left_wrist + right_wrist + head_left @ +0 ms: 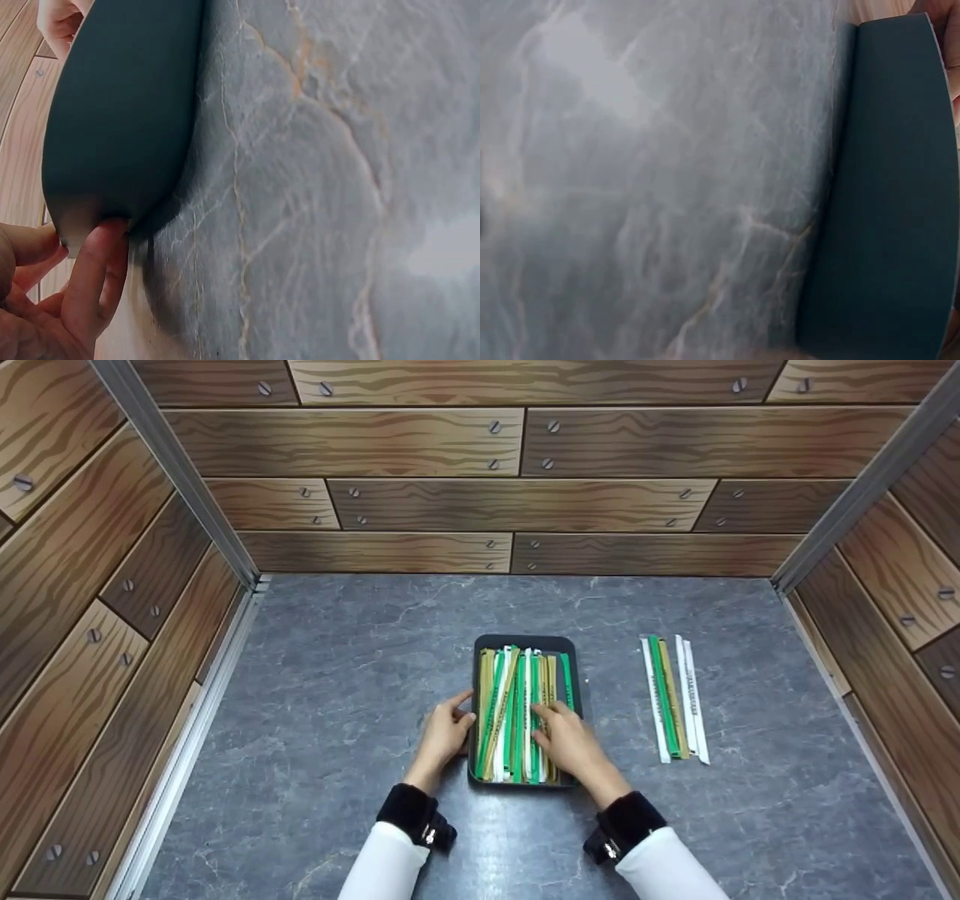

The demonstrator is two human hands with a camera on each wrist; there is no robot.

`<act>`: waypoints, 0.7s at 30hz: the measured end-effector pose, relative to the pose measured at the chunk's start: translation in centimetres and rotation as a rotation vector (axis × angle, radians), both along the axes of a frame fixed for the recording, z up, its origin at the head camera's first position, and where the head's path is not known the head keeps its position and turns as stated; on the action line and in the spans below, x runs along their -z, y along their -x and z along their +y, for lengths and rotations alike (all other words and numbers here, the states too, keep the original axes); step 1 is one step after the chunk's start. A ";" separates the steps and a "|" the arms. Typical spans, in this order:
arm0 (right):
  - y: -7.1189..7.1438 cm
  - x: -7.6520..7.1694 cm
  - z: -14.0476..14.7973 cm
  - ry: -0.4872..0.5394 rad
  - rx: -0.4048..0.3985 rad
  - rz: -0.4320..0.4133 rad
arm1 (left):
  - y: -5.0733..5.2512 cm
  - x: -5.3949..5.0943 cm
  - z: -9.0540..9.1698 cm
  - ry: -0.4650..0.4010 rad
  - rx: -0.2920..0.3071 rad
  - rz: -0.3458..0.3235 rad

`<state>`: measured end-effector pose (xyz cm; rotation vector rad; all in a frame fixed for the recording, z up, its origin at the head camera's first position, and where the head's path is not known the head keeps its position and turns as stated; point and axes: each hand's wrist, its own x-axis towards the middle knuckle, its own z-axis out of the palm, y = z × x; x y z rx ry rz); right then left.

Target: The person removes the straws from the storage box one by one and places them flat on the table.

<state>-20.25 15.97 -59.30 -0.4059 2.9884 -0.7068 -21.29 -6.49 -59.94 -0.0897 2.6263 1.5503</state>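
1. Nearest are the white left sleeve point(384, 859) and right sleeve point(671, 870), reaching in from the lower edge, each ending at a black strap, the left strap point(405, 808) and the right strap point(634, 814).
2. The left hand point(441, 735) is at the tray's left side, fingers bent in a pinch; the left wrist view shows thumb and fingers gripping the tray by its wall.
3. The right hand point(571, 741) is half open over the sticks, thumb and forefinger apart, their tips seeming to rest on the paper rather than grip it. The right wrist view mostly leaves this hand out.
4. The tray point(525, 640), dark and round-cornered, sits flat on the table between the hands.
5. In it lie the sticks point(519, 705), long, thin, printed, in green, gold and white, mostly lengthwise, some crossing at a slant. One green stick point(567, 679) lies by the right wall, a little apart from the others.
6. Well to the right of the tray are five loose sticks point(662, 697): white, green and gold together, two white just beside.
7. The table point(337, 697) is grey and veined.
8. Farthest is the back wall point(420, 450), patterned as planks with screws, met by metal strips point(172, 457) at its corners.
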 end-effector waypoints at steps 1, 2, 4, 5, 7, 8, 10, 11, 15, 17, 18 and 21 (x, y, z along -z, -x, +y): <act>0.0 0.1 0.0 -0.008 -0.002 0.003 | 0.0 0.0 0.0 -0.001 0.001 0.003; 0.0 0.1 0.0 -0.018 -0.004 0.005 | 0.0 0.0 0.0 0.000 0.003 0.009; 0.0 0.1 -0.1 -0.039 -0.011 0.012 | 0.0 0.0 0.0 0.007 0.003 0.013; 0.0 0.1 -0.1 -0.047 -0.013 0.014 | 0.0 0.1 0.0 0.010 0.003 0.014; 0.0 0.1 -0.1 -0.056 -0.011 0.010 | 0.1 0.1 0.0 0.010 0.006 0.019; -0.1 0.1 -0.2 -0.059 -0.008 0.010 | 0.1 0.1 0.0 0.008 0.007 0.018; -0.1 0.1 -0.2 -0.057 -0.002 0.013 | 0.1 0.1 0.0 0.000 0.009 0.012; -0.1 0.2 -0.2 -0.056 0.001 0.015 | 0.1 0.0 0.0 -0.005 0.011 0.011; -0.1 0.3 -0.2 -0.046 0.011 0.015 | 0.0 -0.1 -0.1 -0.013 0.012 0.003; -0.1 0.3 -0.1 -0.033 0.018 0.002 | 0.0 -0.2 -0.1 -0.015 0.009 0.000; -0.1 0.3 -0.1 -0.027 0.022 -0.004 | -0.1 -0.2 -0.1 -0.014 0.008 0.000; -0.1 0.3 -0.1 -0.005 0.032 -0.011 | -0.1 -0.1 -0.1 -0.020 0.010 0.008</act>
